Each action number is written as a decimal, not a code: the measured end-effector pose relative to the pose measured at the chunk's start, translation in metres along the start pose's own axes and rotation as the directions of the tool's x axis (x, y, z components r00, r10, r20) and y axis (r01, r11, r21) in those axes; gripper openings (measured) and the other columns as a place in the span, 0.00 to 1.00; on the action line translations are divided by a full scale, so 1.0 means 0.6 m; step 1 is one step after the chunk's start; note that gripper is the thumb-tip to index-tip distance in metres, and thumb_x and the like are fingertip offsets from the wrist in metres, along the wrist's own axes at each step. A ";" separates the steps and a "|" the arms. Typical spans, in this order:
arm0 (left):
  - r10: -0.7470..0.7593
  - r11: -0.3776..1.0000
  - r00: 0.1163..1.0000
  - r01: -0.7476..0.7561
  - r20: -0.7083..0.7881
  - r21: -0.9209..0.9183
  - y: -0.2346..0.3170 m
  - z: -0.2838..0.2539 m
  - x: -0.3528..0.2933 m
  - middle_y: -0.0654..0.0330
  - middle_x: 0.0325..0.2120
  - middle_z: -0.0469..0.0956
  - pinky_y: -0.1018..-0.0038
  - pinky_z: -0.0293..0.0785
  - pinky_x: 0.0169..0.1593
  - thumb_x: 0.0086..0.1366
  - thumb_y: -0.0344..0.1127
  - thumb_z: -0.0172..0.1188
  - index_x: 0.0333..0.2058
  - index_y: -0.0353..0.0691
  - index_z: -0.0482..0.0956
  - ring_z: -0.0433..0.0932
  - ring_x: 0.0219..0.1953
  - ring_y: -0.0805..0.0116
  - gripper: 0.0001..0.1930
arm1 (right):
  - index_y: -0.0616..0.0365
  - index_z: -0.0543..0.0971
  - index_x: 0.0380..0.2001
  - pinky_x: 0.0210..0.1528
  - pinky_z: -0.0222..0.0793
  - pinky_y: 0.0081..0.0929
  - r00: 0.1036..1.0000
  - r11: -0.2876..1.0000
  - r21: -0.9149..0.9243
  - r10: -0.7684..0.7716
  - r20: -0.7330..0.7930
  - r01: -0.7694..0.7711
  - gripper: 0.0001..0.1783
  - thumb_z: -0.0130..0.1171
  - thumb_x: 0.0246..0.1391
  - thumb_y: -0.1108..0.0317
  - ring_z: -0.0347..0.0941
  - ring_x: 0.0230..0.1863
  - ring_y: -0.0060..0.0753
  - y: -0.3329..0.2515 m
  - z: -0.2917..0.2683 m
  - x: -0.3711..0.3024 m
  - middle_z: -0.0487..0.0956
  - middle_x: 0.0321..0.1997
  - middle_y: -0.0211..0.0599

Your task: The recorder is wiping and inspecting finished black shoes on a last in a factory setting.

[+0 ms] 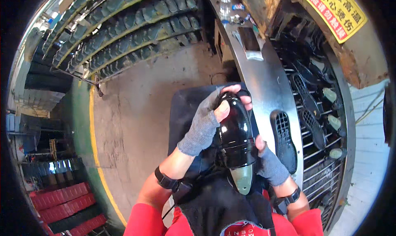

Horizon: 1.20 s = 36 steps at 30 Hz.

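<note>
A glossy black shoe (234,131) is held over my lap, its toe pointing away from me. A grey-green shoe last (242,180) sticks out of its opening towards me. My left hand (208,118), in a grey fingerless glove, is closed around the toe end, thumb on top and fingertips over the far edge. On the shoe's right side my right hand (271,166), gloved the same way, grips near the heel; its thumb shows and its other fingers are mostly hidden. Close to the right hand, a black outsole (284,141) lies tread up on the metal bench.
The narrow metal bench (268,85) curves along my right, with a dark flat object (248,40) farther up. Beyond it, a barred rack (319,170) carries black soles and lasted shoes. Shelves of dark shoes (136,28) stand far left; red boxes (62,203) are stacked lower left.
</note>
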<state>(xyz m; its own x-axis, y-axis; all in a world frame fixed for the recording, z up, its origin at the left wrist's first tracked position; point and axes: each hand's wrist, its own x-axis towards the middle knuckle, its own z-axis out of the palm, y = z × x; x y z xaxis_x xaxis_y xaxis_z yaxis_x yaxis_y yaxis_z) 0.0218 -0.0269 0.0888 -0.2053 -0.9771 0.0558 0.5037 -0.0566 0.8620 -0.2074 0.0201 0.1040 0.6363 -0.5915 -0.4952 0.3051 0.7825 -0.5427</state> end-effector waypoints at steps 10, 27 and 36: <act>-0.044 0.525 0.999 0.016 0.008 0.851 -0.073 -0.032 0.096 0.50 0.39 0.84 0.64 0.79 0.54 0.66 0.38 0.73 0.56 0.38 0.80 0.84 0.45 0.55 0.23 | 0.66 0.71 0.68 0.59 0.83 0.53 0.937 0.973 0.048 -0.202 -0.285 0.225 0.39 0.55 0.71 0.41 0.85 0.52 0.60 -0.036 -0.045 -0.032 0.83 0.58 0.60; -0.116 0.993 0.993 0.117 -0.010 0.012 0.054 -0.050 0.006 0.49 0.62 0.80 0.68 0.80 0.61 0.83 0.63 0.31 0.73 0.38 0.65 0.82 0.54 0.68 0.38 | 0.58 0.77 0.62 0.57 0.82 0.30 0.991 0.987 -0.095 -0.134 -0.030 0.131 0.28 0.46 0.79 0.45 0.82 0.55 0.26 0.060 -0.040 0.087 0.84 0.57 0.36; -0.095 0.995 0.995 0.093 0.035 0.046 0.050 -0.045 0.006 0.49 0.60 0.80 0.68 0.78 0.62 0.83 0.66 0.31 0.73 0.38 0.65 0.81 0.55 0.67 0.40 | 0.61 0.77 0.63 0.57 0.83 0.35 0.989 0.992 -0.019 -0.121 0.082 0.123 0.32 0.51 0.76 0.42 0.83 0.55 0.31 0.050 -0.046 0.095 0.85 0.58 0.39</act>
<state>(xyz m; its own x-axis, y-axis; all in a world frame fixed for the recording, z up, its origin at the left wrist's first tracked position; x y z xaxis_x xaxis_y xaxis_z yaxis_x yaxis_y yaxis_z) 0.0586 -0.0378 0.1015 -0.2815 -0.9595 -0.0086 0.4436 -0.1381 0.8855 -0.1814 0.0046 0.0406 0.6507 -0.6640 -0.3685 0.3674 0.6999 -0.6125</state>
